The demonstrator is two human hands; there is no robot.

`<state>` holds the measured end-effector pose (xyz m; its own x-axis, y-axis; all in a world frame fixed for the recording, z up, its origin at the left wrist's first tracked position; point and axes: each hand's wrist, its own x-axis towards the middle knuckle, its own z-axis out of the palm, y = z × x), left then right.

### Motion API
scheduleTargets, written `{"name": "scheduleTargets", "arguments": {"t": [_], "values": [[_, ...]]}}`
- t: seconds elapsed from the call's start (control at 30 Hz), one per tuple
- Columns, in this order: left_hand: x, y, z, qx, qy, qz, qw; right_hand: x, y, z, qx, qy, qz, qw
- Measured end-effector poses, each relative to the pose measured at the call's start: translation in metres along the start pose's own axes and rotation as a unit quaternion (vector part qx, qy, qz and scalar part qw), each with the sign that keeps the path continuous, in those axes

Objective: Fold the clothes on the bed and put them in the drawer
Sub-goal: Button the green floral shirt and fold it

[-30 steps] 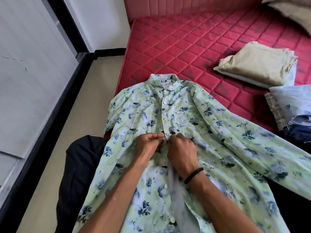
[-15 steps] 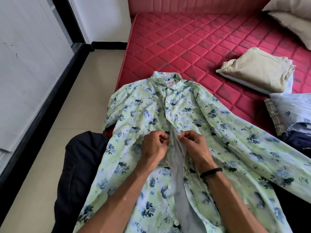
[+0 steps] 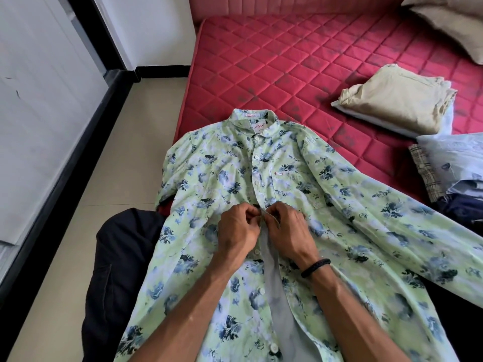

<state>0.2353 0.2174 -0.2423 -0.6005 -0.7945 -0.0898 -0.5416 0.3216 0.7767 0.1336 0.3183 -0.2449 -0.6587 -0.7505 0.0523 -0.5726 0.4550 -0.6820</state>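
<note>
Left hand (image 3: 239, 231) and right hand (image 3: 288, 228) pinch the floral shirt (image 3: 209, 184) placket mid-chest.

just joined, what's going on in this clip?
A person is buttoning a green floral shirt that lies face up near the corner of a red mattress. The left hand and right hand each pinch an edge of the shirt front about halfway down. The buttons above look done up, while the front below gapes open. Folded beige clothes and a pile of other clothes lie to the right. Nothing shows the drawer.
</note>
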Motion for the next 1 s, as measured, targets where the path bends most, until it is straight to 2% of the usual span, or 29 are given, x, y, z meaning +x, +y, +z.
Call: {"name": "scheduleTargets", "arguments": {"t": [0.13, 0.27, 0.47, 0.63, 0.87, 1.0], "values": [[0.004, 0.002, -0.002, -0.091, -0.011, -0.06, 0.994, -0.001, -0.006, -0.001, 0.025, 0.024, 0.005, 0.999], [0.005, 0.002, -0.006, -0.173, -0.018, -0.108, 0.979, 0.0, -0.008, -0.003, 0.05, 0.004, 0.016, 0.999], [0.001, 0.006, -0.007, -0.176, -0.005, -0.103, 0.979, 0.002, -0.005, -0.003, 0.064, -0.002, 0.03, 0.998], [0.0, 0.005, -0.006, -0.193, -0.005, -0.122, 0.974, 0.004, -0.002, -0.007, 0.078, -0.046, 0.041, 0.995], [-0.006, 0.005, -0.001, -0.276, 0.022, -0.181, 0.944, 0.001, -0.002, -0.012, 0.176, -0.048, 0.066, 0.981], [-0.007, 0.008, -0.008, -0.349, 0.001, -0.238, 0.906, -0.003, -0.005, -0.014, 0.225, -0.069, 0.099, 0.967]]}}
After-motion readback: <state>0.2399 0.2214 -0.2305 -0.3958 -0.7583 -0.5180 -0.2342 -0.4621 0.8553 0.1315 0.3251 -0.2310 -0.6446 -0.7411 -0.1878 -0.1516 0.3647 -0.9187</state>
